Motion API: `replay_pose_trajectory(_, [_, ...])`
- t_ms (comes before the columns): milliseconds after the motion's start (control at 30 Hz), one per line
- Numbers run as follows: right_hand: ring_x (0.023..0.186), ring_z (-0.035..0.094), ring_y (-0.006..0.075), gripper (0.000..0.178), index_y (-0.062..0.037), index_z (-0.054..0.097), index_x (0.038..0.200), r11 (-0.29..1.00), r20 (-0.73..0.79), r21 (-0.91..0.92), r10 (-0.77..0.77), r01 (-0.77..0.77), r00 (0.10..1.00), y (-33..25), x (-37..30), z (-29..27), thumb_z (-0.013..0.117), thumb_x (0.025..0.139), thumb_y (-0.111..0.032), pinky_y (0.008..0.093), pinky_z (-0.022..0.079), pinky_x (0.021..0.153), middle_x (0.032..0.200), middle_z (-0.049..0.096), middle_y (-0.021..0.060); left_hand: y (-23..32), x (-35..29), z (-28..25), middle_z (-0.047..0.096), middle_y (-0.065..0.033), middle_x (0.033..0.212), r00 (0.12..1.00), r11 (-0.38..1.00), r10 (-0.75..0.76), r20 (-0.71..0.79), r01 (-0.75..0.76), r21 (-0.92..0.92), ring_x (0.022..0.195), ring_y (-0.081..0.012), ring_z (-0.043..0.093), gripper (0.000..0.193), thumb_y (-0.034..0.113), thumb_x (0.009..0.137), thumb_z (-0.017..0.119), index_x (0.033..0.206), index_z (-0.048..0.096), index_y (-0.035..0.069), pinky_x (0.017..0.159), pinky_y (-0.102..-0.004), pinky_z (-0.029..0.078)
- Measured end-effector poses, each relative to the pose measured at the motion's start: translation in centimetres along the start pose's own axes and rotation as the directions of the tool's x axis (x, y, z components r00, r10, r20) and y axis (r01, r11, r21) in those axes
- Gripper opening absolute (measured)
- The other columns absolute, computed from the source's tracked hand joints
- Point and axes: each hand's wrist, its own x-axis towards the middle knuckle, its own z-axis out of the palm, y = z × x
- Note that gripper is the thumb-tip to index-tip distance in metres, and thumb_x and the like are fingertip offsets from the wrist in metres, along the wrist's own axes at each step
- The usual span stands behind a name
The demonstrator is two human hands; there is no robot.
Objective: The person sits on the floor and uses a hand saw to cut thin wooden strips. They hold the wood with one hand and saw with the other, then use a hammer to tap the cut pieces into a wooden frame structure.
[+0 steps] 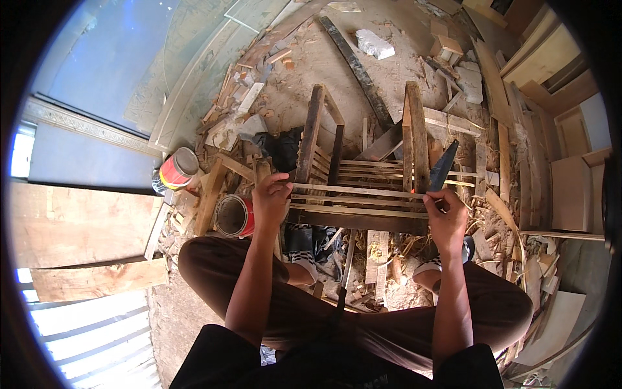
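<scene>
While I sit with my knees spread wide, a thin wooden slat runs crosswise in front of me, its two ends at my hands. My left hand grasps its left end, thumb and fingers curled around it, and my right hand pinches the other end between thumb and bent fingers. That slat lies across the near side of a dark wooden frame, which sits on the littered floor just beyond my shins; I cannot tell whether the piece touches the wood beneath it along its length. More thin strips run parallel to it, some nearer my body and others farther off between the frame's two raised sides. Just beyond my right hand, a dark, tapering blade slants upward beside the right side of the frame. To the left of my left hand is an open red can, with a red and yellow can farther out. Black sheeting is bunched beyond that same hand. Farther ahead, a long dark beam lies on the ground near a pale, rough block, with wood scraps scattered on both sides.
</scene>
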Motion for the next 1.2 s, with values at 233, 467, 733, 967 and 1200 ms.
replay_pose_trajectory(233, [0.074, 0.07, 0.0171, 0.013, -0.0006, 0.072, 0.107, 0.987, 0.015, 0.09, 0.13, -0.13, 0.991, 0.2, 0.1, -0.4, 0.068, 0.096, -0.005, 0.0333, 0.053, 0.067, 0.088, 0.075, 0.0126, -1.2, 0.4, -0.3, 0.073, -0.005, 0.084, 0.994, 0.994, 0.105, 0.013, -0.105, -0.019, 0.073, -0.009, 0.062, 0.021, 0.003, 0.091, 0.077, 0.113, 0.074, 0.003, 0.065, -0.0275, 0.047])
replay_pose_trajectory(467, [0.075, 0.071, 0.0172, 0.013, -0.0009, 0.073, 0.102, 0.996, 0.029, 0.019, 0.09, -0.09, 0.996, -0.3, 0.1, -0.3, 0.076, 0.091, -0.008, 0.032, 0.054, 0.069, 0.084, 0.075, 0.0121, -0.2, 0.2, 0.0, 0.072, -0.004, 0.083, 0.999, 0.999, 0.035, 0.011, -0.035, 0.02, 0.075, -0.0091, 0.063, 0.021, 0.001, 0.091, 0.077, 0.112, 0.074, 0.001, 0.067, -0.025, 0.046])
replay_pose_trajectory(733, [0.077, 0.072, 0.0178, 0.012, -0.0006, 0.073, 0.1, 0.997, -0.006, 0.017, 0.082, -0.082, 0.997, -0.5, 0.1, 0.0, 0.076, 0.09, -0.006, 0.0329, 0.055, 0.073, 0.086, 0.076, 0.012, -0.4, 0.3, -0.2, 0.073, -0.0042, 0.089, 0.998, 0.999, 0.044, 0.04, -0.044, -0.014, 0.082, -0.01, 0.065, 0.02, -0.001, 0.091, 0.077, 0.11, 0.074, 0.0, 0.073, -0.0258, 0.049])
replay_pose_trajectory(967, [0.078, 0.073, 0.0194, 0.011, 0.0001, 0.073, 0.1, 0.999, 0.009, 0.002, 0.054, -0.054, 0.998, -0.2, 0.2, 0.0, 0.075, 0.09, -0.005, 0.0335, 0.055, 0.074, 0.087, 0.076, 0.0129, -0.1, 0.1, -0.2, 0.073, -0.0058, 0.093, 0.998, 0.998, 0.057, 0.035, -0.057, 0.012, 0.084, -0.0119, 0.067, 0.02, -0.003, 0.09, 0.076, 0.11, 0.073, 0.0, 0.077, -0.0266, 0.051])
replay_pose_trajectory(1200, [0.079, 0.073, 0.0189, 0.011, -0.0004, 0.073, 0.099, 1.0, -0.001, -0.003, 0.027, -0.027, 1.0, 0.4, 0.4, 0.1, 0.076, 0.09, -0.005, 0.0334, 0.055, 0.073, 0.088, 0.076, 0.0134, 0.0, 0.2, -0.1, 0.074, -0.0072, 0.095, 0.994, 0.995, 0.092, 0.065, -0.094, 0.028, 0.087, -0.0131, 0.069, 0.017, -0.002, 0.091, 0.075, 0.108, 0.073, 0.0, 0.079, -0.0274, 0.053])
